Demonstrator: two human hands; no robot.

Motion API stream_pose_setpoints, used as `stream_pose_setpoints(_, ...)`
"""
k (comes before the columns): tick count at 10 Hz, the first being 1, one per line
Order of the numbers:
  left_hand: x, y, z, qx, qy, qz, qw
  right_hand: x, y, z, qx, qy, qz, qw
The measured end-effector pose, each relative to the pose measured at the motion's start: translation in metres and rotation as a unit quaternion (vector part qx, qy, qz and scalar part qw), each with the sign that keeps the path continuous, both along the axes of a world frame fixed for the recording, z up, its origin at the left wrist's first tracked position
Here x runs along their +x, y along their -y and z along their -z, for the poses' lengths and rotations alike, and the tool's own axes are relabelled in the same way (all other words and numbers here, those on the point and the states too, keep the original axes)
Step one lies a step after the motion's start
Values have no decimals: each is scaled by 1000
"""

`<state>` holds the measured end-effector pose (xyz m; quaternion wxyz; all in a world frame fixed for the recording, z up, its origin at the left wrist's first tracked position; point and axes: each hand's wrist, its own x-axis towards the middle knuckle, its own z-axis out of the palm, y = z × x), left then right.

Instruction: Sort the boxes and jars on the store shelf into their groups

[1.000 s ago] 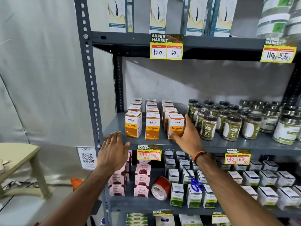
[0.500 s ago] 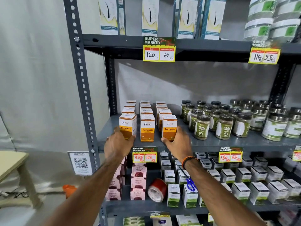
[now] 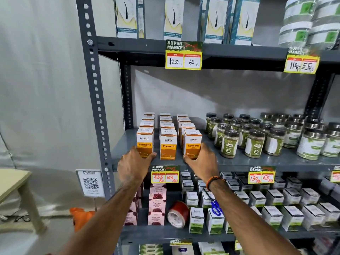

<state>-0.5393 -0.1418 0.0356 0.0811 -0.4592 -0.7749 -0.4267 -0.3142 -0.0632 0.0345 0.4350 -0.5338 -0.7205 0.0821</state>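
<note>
Orange-and-white Turmeric boxes stand in three rows on the grey middle shelf [image 3: 239,162]. My left hand [image 3: 133,165] wraps the base of the front left turmeric box [image 3: 145,139]. My right hand [image 3: 202,161] grips the base of the front right turmeric box [image 3: 192,141]. The front middle turmeric box [image 3: 168,144] stands untouched between them. Green-labelled spice jars [image 3: 229,142] with dark lids fill the shelf to the right of the boxes.
Tall white boxes [image 3: 173,17] and stacked tubs [image 3: 301,23] sit on the top shelf. Below are pink Gulkand boxes [image 3: 157,205], a red tape roll [image 3: 177,214], blue scissors [image 3: 216,208] and several small white boxes [image 3: 272,216]. A wooden table [image 3: 12,183] stands at left.
Both hands have moved forward from the shelf's front edge onto the front outer turmeric boxes and closed around their bases. The view has shifted slightly closer.
</note>
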Motion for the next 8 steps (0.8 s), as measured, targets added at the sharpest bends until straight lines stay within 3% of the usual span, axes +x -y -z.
stream_pose_setpoints(7, -3, 4, 7, 4, -3, 16, 1000, 6, 4, -3, -39, -6, -8, 999)
stream_pose_setpoints(8, -7, 19, -5, 34, -13, 13, 999, 38, 47, -38, 52, -54, -3, 997)
